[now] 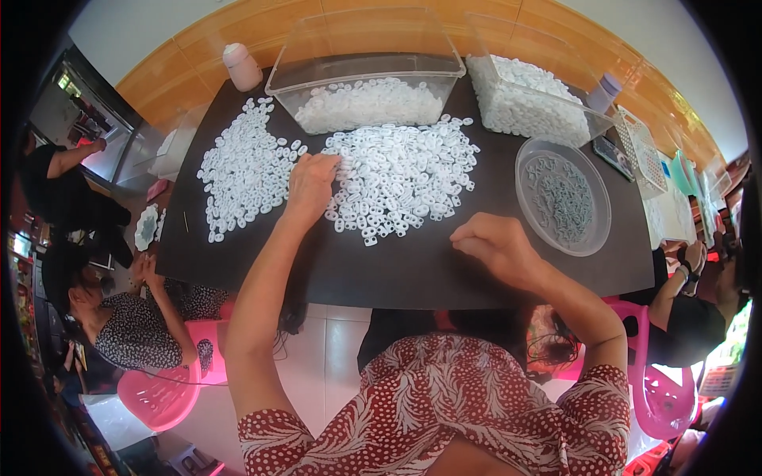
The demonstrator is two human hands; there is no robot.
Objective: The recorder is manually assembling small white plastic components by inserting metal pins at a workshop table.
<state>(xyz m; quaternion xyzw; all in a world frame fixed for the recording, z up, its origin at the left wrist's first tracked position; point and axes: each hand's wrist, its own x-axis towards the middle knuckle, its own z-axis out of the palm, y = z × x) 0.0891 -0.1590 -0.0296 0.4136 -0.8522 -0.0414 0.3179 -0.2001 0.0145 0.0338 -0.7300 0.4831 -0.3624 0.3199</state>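
My left hand (311, 186) is at the left edge of a heap of small white plastic pieces with holes (405, 174), its fingers bent together. What it pinches, if anything, is hidden. Over the dark table near the heap's lower right side, my right hand (496, 244) is closed, thumb and fingertips pressed together. Anything inside it is too small or covered to make out. A second, looser spread of the same white pieces (242, 174) lies left of my left hand. To the right of my right hand stands a round clear tub (601, 238) of small grey-green slim pieces (563, 202).
Behind the heap, two clear bins (290, 107) (484, 119) hold more white pieces. A pink bottle (242, 67), a purple-capped bottle (605, 91) and a phone (613, 157) stand or lie along the table's far side. Other people sit at both sides on pink chairs (163, 393).
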